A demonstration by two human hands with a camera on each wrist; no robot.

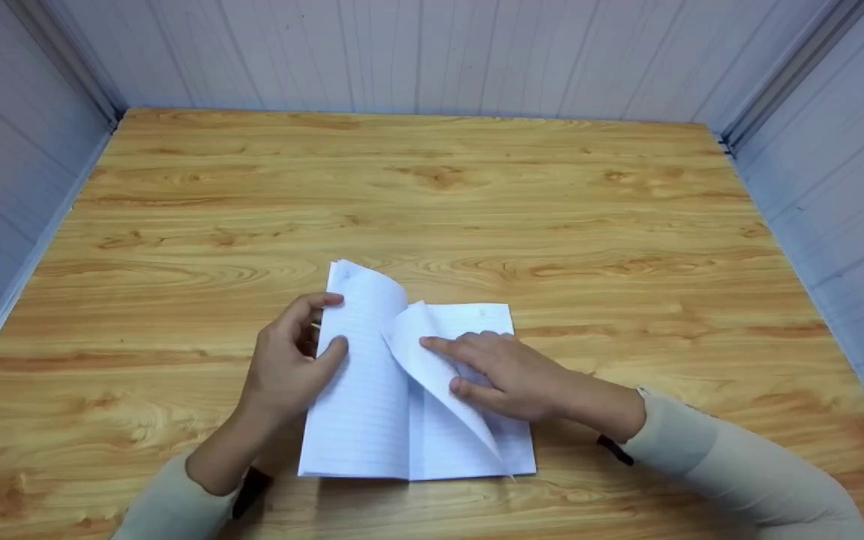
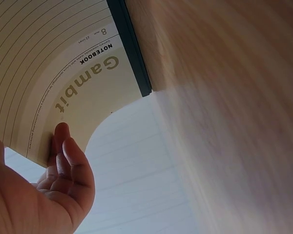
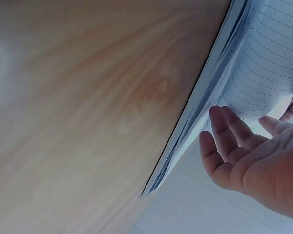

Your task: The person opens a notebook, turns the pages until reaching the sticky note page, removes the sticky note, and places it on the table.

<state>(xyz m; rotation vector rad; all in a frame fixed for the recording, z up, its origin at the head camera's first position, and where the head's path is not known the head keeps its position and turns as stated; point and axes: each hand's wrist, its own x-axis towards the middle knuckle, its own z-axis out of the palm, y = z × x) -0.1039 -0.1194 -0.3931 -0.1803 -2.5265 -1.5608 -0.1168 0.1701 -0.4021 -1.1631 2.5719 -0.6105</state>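
Observation:
An open notebook (image 1: 372, 420) with lined white pages lies on the table, its left half raised and bowed. My left hand (image 1: 289, 360) grips that half at the outer edge, thumb on the page and other fingers behind. In the left wrist view, fingertips (image 2: 62, 130) rest against the cream cover (image 2: 100, 92), printed "Gambit" and "NOTEBOOK", beside a dark spine (image 2: 129, 46). My right hand (image 1: 511, 375) lies over the right half, index finger and thumb on a loose, curling sheet (image 1: 417, 330). Its other fingers (image 3: 229, 131) are extended along the pages in the right wrist view.
The wood-grain table (image 1: 432, 187) extends beyond the notebook on all sides. Pale panelled walls (image 1: 417, 60) stand along its back and both sides. Dark straps (image 1: 252, 491) hang at the sleeve cuffs.

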